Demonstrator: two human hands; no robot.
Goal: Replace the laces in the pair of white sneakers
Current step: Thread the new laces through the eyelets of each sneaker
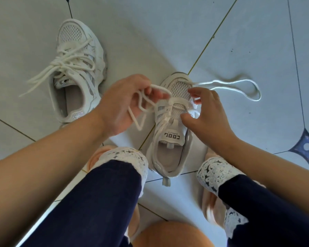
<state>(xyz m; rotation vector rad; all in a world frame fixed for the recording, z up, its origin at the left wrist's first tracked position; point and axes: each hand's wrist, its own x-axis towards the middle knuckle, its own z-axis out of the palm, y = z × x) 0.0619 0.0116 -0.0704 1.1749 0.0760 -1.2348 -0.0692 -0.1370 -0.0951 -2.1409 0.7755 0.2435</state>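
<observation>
One white sneaker [169,139] stands on the floor between my feet, toe pointing away, its tongue label visible. A white lace [235,84] runs through its front eyelets and trails in a loop over the tiles to the right. My left hand [121,106] holds the other end of that lace, which loops around its fingers and hangs down. My right hand [205,114] is at the sneaker's right eyelets, thumb and fingers curled on the edge there. The second white sneaker [78,68] sits at the upper left, fully laced with a loose bow.
Pale floor tiles [257,41] with dark seams and a blue diamond inset [305,147] at the right. My legs in dark trousers with white lace cuffs [125,157] and pink slippers [210,207] frame the near sneaker.
</observation>
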